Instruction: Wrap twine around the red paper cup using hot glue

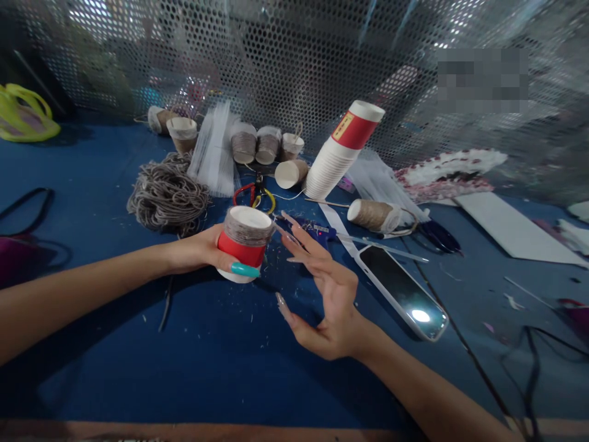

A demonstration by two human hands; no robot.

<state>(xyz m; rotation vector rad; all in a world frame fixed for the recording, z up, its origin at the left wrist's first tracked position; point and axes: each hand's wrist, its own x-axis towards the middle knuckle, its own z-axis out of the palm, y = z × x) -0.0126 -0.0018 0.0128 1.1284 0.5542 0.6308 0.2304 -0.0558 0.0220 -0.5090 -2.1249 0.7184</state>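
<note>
A red and white paper cup (242,250) has grey cord wound around its upper part. My left hand (207,248) is wrapped round it from the left, the thumb with a turquoise nail across its front. To its right, my right hand (329,294) holds nothing, with fingers apart and pointing toward the cup. Just behind the right fingertips lies a blue glue gun (322,232), partly hidden, with a small red light and a clear glue stick (381,247). Left of the cup sits a tangled heap of grey cord (168,193).
A leaning stack of paper cups (334,162) stands behind, near several cord-wrapped cups (255,144). Pliers with red and yellow handles (257,195) lie behind the held cup. A phone (402,291) lies at right on the blue table (207,374). Perforated metal (276,55) rises along the back.
</note>
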